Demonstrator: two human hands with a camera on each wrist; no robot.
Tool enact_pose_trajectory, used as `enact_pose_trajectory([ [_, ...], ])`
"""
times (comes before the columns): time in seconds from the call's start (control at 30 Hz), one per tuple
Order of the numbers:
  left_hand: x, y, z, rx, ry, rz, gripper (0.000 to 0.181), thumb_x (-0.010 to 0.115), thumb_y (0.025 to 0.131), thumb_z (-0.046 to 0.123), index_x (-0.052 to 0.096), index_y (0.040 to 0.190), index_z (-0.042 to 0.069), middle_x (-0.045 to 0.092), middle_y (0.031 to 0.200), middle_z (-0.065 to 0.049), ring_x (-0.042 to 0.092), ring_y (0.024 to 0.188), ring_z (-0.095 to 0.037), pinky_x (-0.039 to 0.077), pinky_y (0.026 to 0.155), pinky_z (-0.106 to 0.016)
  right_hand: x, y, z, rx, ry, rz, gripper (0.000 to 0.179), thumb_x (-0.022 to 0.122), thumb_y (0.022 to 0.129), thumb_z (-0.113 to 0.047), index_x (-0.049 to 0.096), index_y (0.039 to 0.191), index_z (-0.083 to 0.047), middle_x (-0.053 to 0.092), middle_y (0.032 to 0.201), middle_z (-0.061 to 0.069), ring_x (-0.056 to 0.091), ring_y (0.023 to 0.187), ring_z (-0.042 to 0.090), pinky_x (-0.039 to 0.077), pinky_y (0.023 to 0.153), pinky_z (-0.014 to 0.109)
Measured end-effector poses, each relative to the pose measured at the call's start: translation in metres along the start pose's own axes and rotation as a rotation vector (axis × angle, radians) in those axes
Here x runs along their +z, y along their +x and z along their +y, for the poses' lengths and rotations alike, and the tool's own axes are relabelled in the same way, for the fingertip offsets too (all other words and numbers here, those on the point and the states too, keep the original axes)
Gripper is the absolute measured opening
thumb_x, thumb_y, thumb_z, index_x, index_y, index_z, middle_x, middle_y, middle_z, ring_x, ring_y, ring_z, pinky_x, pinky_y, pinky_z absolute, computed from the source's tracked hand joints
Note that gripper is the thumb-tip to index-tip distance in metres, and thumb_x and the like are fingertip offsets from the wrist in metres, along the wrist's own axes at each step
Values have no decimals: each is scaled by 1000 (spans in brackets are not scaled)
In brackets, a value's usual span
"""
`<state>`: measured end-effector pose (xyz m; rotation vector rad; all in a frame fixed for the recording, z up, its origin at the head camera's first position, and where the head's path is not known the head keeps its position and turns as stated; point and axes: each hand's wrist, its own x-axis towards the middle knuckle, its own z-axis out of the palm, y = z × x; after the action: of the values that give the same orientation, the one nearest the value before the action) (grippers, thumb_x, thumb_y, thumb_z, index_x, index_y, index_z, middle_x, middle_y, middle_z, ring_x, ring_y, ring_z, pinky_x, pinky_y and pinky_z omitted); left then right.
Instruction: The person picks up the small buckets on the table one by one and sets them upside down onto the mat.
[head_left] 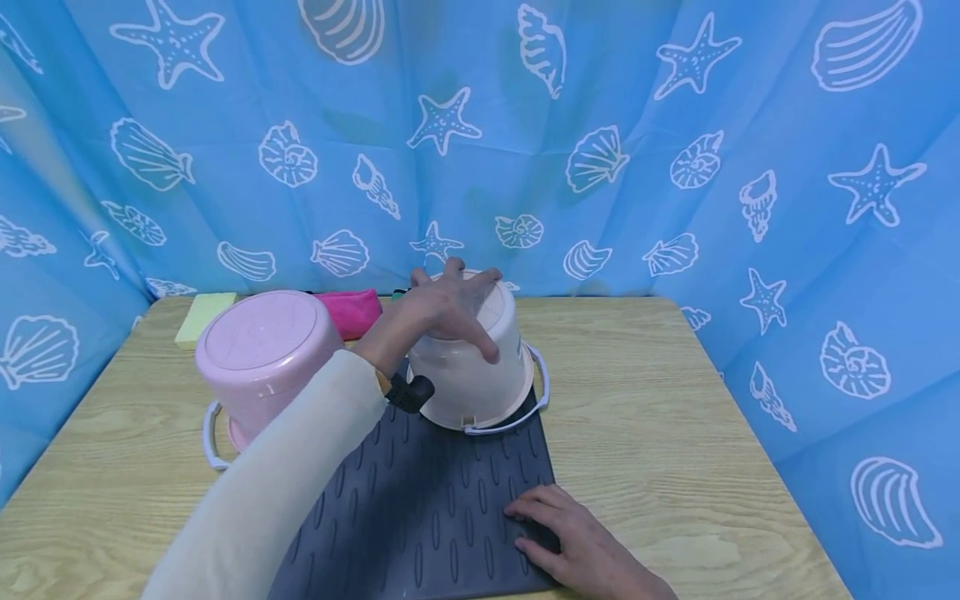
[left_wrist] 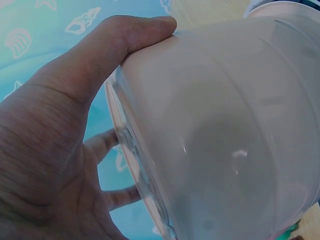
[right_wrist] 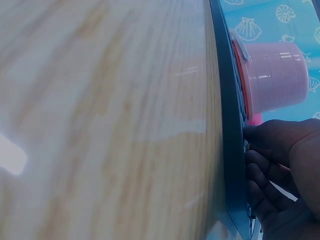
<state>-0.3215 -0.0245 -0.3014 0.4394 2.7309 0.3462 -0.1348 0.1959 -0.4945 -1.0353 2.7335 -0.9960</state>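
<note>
An upside-down cream-white bucket (head_left: 468, 383) stands at the back of a dark ridged mat (head_left: 442, 517), its pale handle hanging round the rim. My left hand (head_left: 453, 308) spans its upturned base, with the thumb down on the side and the fingers spread across the far edge. In the left wrist view the thumb presses on the bucket's wall (left_wrist: 215, 125). My right hand (head_left: 566, 537) rests at the mat's right edge with loosely bent fingers and holds nothing. To the left, a pink bucket (head_left: 266, 358) also stands upside down, partly behind my left sleeve.
Behind the buckets lie a bright pink cloth (head_left: 352, 312) and a pale yellow block (head_left: 202, 318). A blue curtain (head_left: 480, 183) with shells and starfish hangs along the back and sides of the wooden table (head_left: 645, 400). The left forearm crosses over the mat.
</note>
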Motion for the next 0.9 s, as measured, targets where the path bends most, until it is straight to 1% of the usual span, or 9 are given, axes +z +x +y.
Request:
enact_pose_trajectory([
  [0.33,0,0,4,12,8,-9,112,84,68,57,21,158,41,12,159,-15,16,130,-51,43,90,-61,-1,1,-1,20,4,-18,24,70,96,-22,68,120,-22,58,116,-14,55,103,4,52,88,30],
  [0.67,3,3,10,-17,38,-29,112,83,69,58,19,158,43,11,160,-14,16,131,-50,45,88,-59,0,0,0,31,10,-27,24,69,97,-24,68,121,-22,58,117,-14,55,104,4,52,89,30],
  [0.9,3,5,13,-16,55,-39,112,83,68,59,19,158,43,13,159,-14,16,129,-52,44,87,-59,-2,0,-1,43,9,-38,24,68,97,-24,68,121,-23,58,117,-15,54,104,4,51,89,31],
])
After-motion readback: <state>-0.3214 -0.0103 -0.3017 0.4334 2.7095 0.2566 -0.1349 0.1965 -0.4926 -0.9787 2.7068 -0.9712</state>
